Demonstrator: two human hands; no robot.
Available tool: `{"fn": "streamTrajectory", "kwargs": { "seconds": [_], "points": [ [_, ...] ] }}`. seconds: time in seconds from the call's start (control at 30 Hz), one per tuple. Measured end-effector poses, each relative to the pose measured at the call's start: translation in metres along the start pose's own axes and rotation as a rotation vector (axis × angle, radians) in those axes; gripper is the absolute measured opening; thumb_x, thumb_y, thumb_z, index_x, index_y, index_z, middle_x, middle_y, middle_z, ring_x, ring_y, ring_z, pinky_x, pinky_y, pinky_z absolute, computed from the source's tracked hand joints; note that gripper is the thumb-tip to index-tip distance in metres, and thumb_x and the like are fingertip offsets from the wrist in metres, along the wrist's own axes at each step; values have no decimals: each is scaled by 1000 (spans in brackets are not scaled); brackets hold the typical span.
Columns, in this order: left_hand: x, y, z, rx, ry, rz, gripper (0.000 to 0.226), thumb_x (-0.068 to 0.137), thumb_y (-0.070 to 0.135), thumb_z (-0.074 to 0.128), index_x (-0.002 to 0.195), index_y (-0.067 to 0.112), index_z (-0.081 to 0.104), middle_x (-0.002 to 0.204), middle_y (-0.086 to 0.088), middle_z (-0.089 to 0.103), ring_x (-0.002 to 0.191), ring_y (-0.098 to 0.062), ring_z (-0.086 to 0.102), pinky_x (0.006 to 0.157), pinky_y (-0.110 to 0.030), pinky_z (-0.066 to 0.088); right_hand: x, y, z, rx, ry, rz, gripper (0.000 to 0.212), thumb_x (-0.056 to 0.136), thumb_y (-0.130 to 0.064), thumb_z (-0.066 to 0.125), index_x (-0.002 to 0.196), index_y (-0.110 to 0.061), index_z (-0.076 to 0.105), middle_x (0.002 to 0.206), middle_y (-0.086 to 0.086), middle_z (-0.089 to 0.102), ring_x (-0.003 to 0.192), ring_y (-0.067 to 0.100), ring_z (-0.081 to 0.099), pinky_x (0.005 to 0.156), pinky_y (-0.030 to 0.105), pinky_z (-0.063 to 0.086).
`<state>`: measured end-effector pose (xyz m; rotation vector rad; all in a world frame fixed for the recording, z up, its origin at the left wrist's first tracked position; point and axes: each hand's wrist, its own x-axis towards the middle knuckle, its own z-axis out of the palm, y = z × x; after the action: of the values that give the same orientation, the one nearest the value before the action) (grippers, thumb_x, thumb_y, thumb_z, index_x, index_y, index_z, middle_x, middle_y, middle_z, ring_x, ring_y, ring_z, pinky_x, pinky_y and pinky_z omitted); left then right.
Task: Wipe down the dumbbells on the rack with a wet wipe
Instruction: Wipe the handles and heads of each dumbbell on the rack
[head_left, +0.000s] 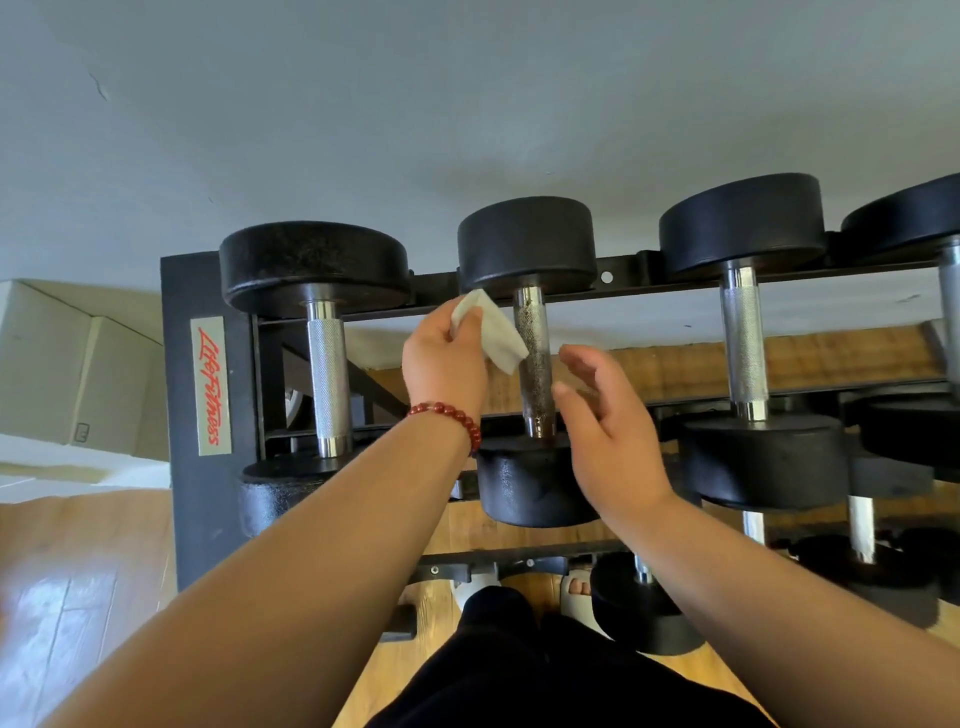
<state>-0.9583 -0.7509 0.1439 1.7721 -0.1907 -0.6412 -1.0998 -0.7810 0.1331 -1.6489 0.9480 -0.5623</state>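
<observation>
Left hand (444, 366): folded wet wipe (496, 335) is pinched, held just beside the grimy handle of the middle dumbbell (535, 364), probably for wiping; right hand (610, 421) is spread loose-fingered opposite, empty.

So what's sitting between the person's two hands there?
In the head view, the second dumbbell's dark, speckled handle runs between the left hand, holding the wipe, and the right hand.

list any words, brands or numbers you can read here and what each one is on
"LifeFitness": red script, running lengthwise on a silver plate on the rack end post.
Small printed mark on the cardboard box: too small to read.
Dumbbells: no numbers or labels visible.
</observation>
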Motion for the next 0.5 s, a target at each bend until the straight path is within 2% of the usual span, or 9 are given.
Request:
{"fn": "streamTrajectory", "kwargs": {
  "seconds": [0.1, 0.2, 0.33, 0.5],
  "points": [
    [-1, -5, 3, 57, 88, 24, 27, 100, 24, 52, 124, 23, 64, 103, 12, 60, 95, -4, 56, 85, -23, 49, -4, 9, 3, -90, -13, -20, 31, 97, -25, 52, 126, -37, 51, 122, -24, 55, 119, -7, 48, 96, 15, 39],
    [-2, -16, -1, 20, 151, -23, 24, 99, 24, 54, 120, 20, 66, 105, 9, 63, 97, -8, 60, 86, -26, 53, -4, 13, 3, -125, -6, -21, 31, 97, -27, 51, 128, -34, 51, 123, -21, 56, 117, -6, 49, 95, 17, 41],
    [-3, -18, 5, -104, -62, -183, 10, 96, 21, 59, 95, 26, 68, 94, 1, 71, 92, -15, 68, 78, -33, 59, -4, 15, 5, -147, 17, -10, 31, 98, -28, 51, 129, -28, 54, 123, -16, 59, 116, -1, 53, 95, 23, 45],
    [7, -6, 11, -205, -218, -272, 11, 96, 17, 58, 93, 16, 69, 95, -8, 73, 96, -23, 70, 87, -40, 57, -5, 15, 5, -196, 49, 0, 29, 98, -30, 50, 126, -27, 56, 118, -15, 61, 108, -3, 55, 88, 20, 46]
  ]
}}
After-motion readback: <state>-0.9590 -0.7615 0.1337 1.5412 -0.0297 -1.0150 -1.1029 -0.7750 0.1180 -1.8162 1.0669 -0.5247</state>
